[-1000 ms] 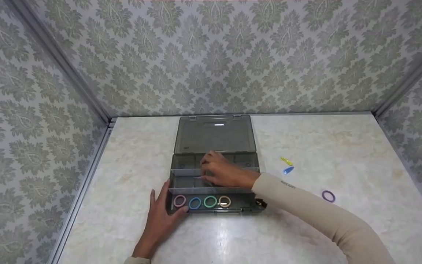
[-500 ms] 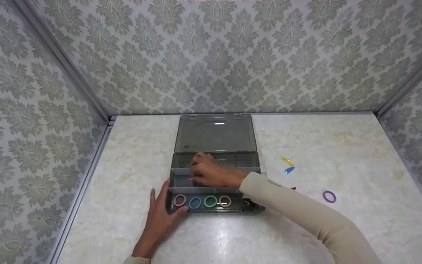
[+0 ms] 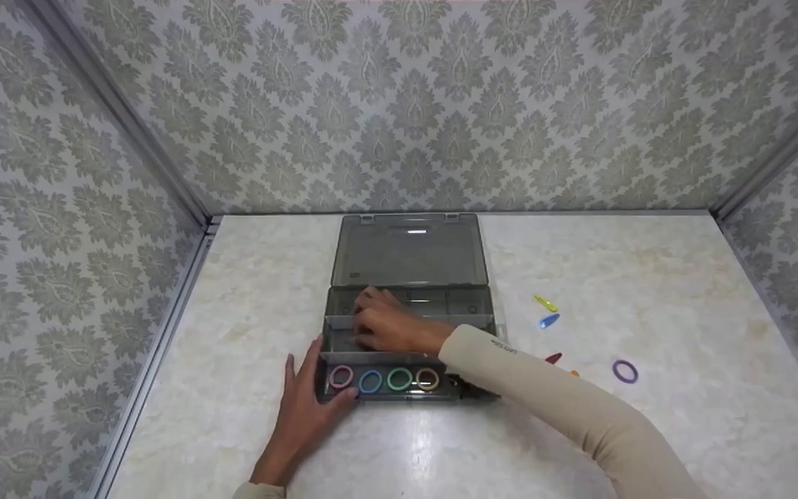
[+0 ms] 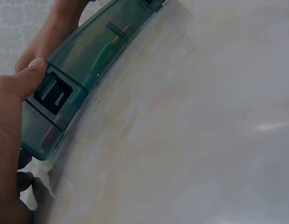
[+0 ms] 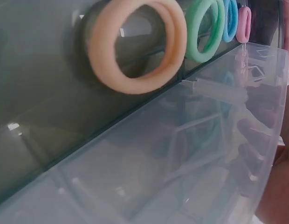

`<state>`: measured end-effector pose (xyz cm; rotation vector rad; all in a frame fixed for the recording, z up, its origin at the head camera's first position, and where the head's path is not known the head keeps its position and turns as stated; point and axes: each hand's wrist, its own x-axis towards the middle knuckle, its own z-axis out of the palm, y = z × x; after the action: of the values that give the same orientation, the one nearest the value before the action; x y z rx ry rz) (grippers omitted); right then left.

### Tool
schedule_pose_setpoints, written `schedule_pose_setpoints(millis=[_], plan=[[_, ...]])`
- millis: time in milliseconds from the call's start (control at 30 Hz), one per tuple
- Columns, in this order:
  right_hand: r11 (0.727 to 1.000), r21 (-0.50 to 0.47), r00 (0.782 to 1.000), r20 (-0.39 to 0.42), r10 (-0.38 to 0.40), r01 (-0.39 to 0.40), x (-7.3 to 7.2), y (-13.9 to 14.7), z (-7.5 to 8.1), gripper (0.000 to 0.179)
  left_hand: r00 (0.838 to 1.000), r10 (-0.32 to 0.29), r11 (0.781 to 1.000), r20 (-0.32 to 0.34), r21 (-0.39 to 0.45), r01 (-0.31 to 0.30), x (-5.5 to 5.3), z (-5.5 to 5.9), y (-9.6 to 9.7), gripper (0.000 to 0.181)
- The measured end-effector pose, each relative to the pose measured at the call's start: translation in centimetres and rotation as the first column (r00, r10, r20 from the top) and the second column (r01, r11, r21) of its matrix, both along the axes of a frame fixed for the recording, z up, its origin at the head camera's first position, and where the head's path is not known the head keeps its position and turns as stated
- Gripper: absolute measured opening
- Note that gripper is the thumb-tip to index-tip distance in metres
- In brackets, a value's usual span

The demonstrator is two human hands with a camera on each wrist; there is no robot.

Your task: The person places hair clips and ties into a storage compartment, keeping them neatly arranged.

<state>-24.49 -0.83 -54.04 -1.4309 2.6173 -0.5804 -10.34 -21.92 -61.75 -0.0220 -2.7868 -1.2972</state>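
Note:
A smoky, see-through organizer box (image 3: 409,396) lies open, its lid (image 3: 409,253) folded back. My left hand (image 3: 305,402) grips its front left corner, thumb on the front wall and fingers along the left side. My right hand (image 3: 388,326) reaches into the left part of the middle row with curled fingers. A small pale hair clip showed at its fingertips in the earlier views; the hand now hides it. Across the front row stand a pink hair tie (image 3: 341,378), a blue hair tie (image 3: 370,382), a green hair tie (image 3: 400,379) and a peach hair tie (image 5: 105,51).
Right of the box lie a yellow hair clip (image 3: 546,303) and a blue one. A red clip (image 3: 553,358) and an orange piece (image 3: 574,373) show beside the right sleeve, near a purple hair tie (image 3: 625,371). Clear dividers (image 5: 200,140) split the box.
My right hand has moved left within the middle row, and the pale clip has gone from sight. A red clip and an orange piece have emerged beside the sleeve. The left hand stays put.

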Motion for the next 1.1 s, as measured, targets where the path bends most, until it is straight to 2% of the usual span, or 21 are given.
schedule_pose_setpoints(millis=[300, 467, 667, 967, 1100], plan=[[1.0, 0.014, 1.0, -0.03, -0.009, 0.01, -0.3, -1.0, 0.0, 0.014, 0.999, 0.017, 1.0, 0.029, 0.017, -0.017, 0.2, 0.0, 0.0, 0.11], [1.0, 0.014, 0.999, -0.042, -0.019, 0.019, -0.6, -1.3, -0.4, 0.014, 1.0, 0.01, 1.0, 0.016, 0.01, -0.01, 0.2, 0.1, 0.1, 0.109], [1.0, 0.007, 0.998, -0.065, 0.011, -0.01, -0.3, -1.4, -0.3, 0.012, 1.0, -0.002, 1.0, -0.002, 0.002, 0.002, 0.2, 0.1, 0.1, 0.109], [0.999, -0.011, 0.998, 0.027, 0.052, -0.052, -0.6, -0.5, 0.8, 0.014, 1.0, -0.005, 1.0, -0.003, 0.011, 0.005, 0.1, -0.1, 0.0, 0.112], [0.997, -0.016, 0.997, 0.012, 0.075, -0.074, -0.8, 0.4, 1.5, 0.013, 1.0, 0.001, 1.0, 0.007, 0.002, -0.001, 0.1, -0.1, 0.0, 0.112]])
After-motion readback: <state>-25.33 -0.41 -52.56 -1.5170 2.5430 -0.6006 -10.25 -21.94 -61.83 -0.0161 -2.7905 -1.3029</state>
